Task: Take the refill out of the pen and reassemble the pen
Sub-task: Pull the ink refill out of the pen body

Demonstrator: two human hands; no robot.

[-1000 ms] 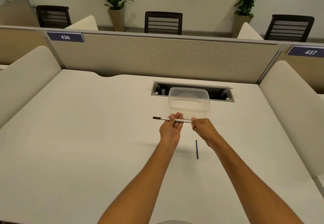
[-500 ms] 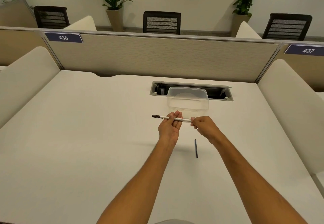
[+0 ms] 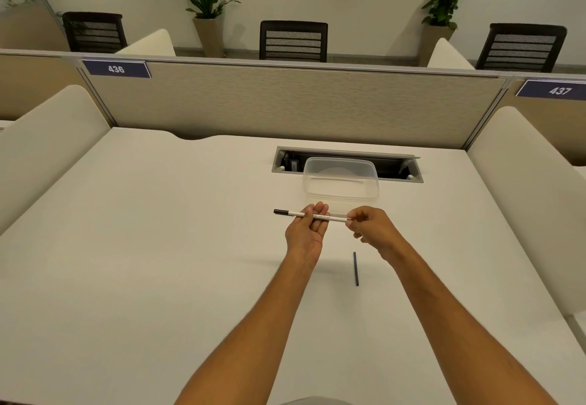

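Head cam: we've got the pen [image 3: 312,215] pinched level in the left hand [image 3: 306,233], while the right hand [image 3: 369,227] is closed on its right end, probably twisting the tip back on. We'd keep the barrel steady and turn gently so the threads don't cross. The refill [image 3: 356,268] lies on the table [image 3: 158,246], near, just below the right wrist.

Worn on head, looking forward and down over desk [image 3: 158,246] toward its far edge; wide view, arms close.
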